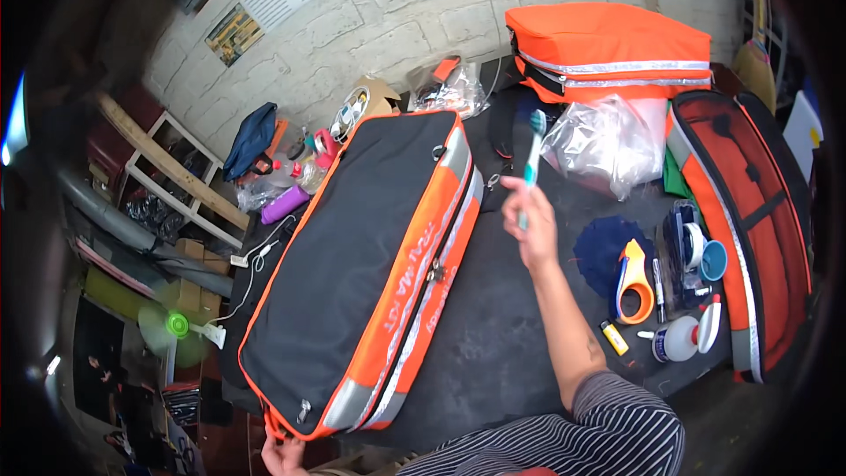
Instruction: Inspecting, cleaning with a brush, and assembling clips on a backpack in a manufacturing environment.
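My right hand (pixel 531 227) is raised over the dark table, closed around the handle of a teal and white toothbrush (pixel 532 161), bristles up. Left of it lies a large black and orange kit bag (pixel 352 238) with silver reflective strips. Its zipper pulls (pixel 436 271) hang together on the side facing my right arm. At the bag's near left corner, my left hand (pixel 283 456) has its fingers bent against an orange strap or edge (pixel 275 424). What those fingers grip is partly hidden at the lower rim.
An orange bag (pixel 612 44) stands at the back, with clear plastic (pixel 608 145) before it. A red-windowed bag (pixel 749 229) is at right. Nearby lie an orange tape dispenser (pixel 633 286), a yellow lighter (pixel 614 338) and a spray bottle (pixel 679 338). A green fan (pixel 177 325) is at left.
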Motion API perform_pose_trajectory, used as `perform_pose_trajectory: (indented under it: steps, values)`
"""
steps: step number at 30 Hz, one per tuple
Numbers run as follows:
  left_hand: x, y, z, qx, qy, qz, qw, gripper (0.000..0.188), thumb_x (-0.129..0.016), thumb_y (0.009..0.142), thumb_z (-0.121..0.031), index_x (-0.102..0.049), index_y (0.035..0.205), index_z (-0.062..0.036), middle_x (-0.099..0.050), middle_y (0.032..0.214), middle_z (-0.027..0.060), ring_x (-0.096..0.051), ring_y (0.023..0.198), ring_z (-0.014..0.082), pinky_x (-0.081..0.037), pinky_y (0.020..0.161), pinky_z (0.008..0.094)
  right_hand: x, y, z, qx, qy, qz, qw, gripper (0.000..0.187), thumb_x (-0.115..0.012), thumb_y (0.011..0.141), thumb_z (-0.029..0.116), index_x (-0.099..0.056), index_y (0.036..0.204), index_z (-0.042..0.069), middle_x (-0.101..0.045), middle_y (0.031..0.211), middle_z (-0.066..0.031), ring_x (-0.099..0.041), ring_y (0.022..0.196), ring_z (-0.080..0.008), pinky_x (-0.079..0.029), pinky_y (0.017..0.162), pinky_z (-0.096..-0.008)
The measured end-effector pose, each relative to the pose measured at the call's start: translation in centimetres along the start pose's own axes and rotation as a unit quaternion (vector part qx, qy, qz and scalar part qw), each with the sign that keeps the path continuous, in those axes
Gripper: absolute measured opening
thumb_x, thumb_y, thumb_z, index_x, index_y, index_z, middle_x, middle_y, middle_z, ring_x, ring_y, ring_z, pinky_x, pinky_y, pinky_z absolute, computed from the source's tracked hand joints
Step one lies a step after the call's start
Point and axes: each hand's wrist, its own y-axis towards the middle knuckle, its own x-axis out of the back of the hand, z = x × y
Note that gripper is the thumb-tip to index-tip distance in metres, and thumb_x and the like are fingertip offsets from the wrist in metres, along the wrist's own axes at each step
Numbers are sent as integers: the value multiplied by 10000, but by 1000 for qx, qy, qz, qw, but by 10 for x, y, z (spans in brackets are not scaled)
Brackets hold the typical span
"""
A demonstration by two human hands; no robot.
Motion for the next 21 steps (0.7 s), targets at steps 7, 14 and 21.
perform_pose_trajectory:
  steps: [7, 14, 21]
  values:
    - [107, 51, -122, -33, 123, -36, 991, 390, -529, 924, -222, -563, 1271, -46, -608, 1253, 129, -572, 1147, 336, -461, 977, 473, 67, -86, 23, 14, -217, -77, 973, 291, -448, 1018, 223, -620, 1011, -12, -422, 659, 51, -385, 537, -25, -290, 477, -191]
    - [-36, 34, -149, -587, 544, -53, 597, 471, -579, 960, -279, -516, 1313, 27, -568, 1300, 178, -559, 1148, 275, -411, 997, 363, 111, -164, -10, -29, -740, 4, 672, 175, -626, 835, 64, -605, 990, -13, -554, 905, -163, -531, 863, -355, -434, 770, -454]
    - [-273, -51, 107, -569, 593, 345, 454, 547, -340, 1013, -381, -562, 1279, 43, -554, 1333, 166, -448, 1311, 293, -281, 1121, 390, 137, -206, 10, -94, -847, -109, 512, 439, -532, 801, -60, -513, 1239, -57, -493, 1169, -189, -482, 1079, -349, -426, 939, -405]
